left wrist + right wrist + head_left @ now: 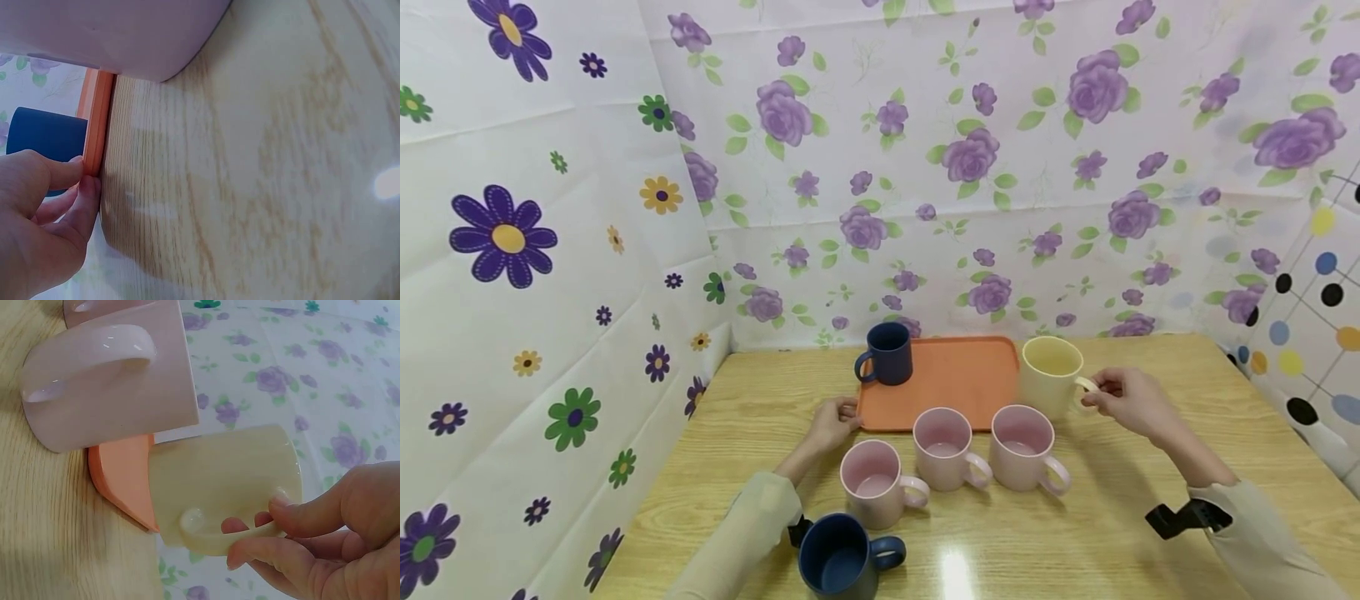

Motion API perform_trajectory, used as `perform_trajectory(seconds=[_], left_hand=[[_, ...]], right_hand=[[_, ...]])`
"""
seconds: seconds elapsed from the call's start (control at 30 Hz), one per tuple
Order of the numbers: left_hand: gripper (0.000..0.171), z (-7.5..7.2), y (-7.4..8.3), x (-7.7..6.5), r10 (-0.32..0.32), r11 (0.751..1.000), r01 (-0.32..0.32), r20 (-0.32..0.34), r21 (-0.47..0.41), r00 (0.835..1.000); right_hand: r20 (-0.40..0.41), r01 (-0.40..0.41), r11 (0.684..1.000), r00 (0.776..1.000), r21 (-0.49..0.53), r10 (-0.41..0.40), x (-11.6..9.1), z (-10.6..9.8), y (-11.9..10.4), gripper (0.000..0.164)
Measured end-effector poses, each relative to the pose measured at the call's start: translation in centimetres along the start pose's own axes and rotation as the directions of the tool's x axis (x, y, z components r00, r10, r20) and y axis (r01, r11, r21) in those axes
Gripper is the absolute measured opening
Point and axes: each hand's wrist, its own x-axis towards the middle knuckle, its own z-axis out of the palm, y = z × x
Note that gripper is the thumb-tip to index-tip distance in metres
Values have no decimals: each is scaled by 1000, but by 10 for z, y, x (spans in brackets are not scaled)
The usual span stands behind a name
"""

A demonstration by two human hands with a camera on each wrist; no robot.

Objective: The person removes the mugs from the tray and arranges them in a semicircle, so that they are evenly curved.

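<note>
My right hand (1126, 402) pinches the handle of a pale yellow mug (1051, 385) at the right end of an orange tray (958, 383). In the right wrist view, thumb and fingers close round the handle of this upright mug (219, 481); whether its base touches the tray is hard to tell. The near left corner of the tray is held between the thumb and fingers of my left hand (833, 423), as the left wrist view of the tray rim (97, 119) shows. A dark blue mug (891, 357) stands on the tray's far left part.
Three pink mugs stand on the wooden table before the tray: a left one (874, 483), a middle one (943, 450) and a right one (1024, 450). Another dark blue mug (842, 558) is close to my left forearm. Flowered cloth (925, 208) hangs behind the table.
</note>
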Motion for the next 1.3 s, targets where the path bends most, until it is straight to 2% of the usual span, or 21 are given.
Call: perform_trajectory(seconds=[0.03,0.07,0.17,0.27,0.3,0.33,0.43,0.53,0.7,0.97,1.13,1.3], left_hand=[[35,-1,-2,1,9,1000,-9,5,-5,1000],[35,-1,-7,3,55,998,-55,10,-14,998],[35,-2,-10,4,81,997,-80,15,-16,997],[35,-2,-7,2,56,998,-56,8,-23,998],[35,-2,-2,0,11,1000,-11,2,-21,1000],[34,-1,0,-2,-6,1000,6,-4,-17,1000],[34,0,4,-5,-22,1000,23,-19,18,1000],[34,0,4,-5,-22,999,23,-24,48,999],[34,2,0,-5,-32,999,33,-28,28,999],[33,2,4,-4,-19,999,20,-37,27,999],[33,2,6,-5,-13,1000,14,-45,24,999],[33,4,5,-5,-7,999,8,-40,31,999]], right_hand=[[-2,-1,1000,1000,-6,1,-3,-1,0,21],[-5,-1,1000,1000,-14,1,-6,-2,1,20],[-9,-4,1000,1000,-30,4,-15,-5,2,20],[-9,-12,999,1000,-43,12,-24,-7,3,21],[-9,-15,999,1000,-47,14,-26,-7,4,21],[-8,-20,998,1000,-53,19,-29,-6,4,22],[-13,-24,998,1000,-63,23,-35,-5,6,23],[-25,-21,997,999,-69,20,-40,-4,9,21],[-42,-18,997,999,-75,15,-50,-3,12,16],[-59,-101,991,994,-92,96,-78,-8,20,22],[-92,-113,985,991,-134,101,-96,-7,25,19],[-88,-158,978,985,-139,147,-113,-5,30,19]])
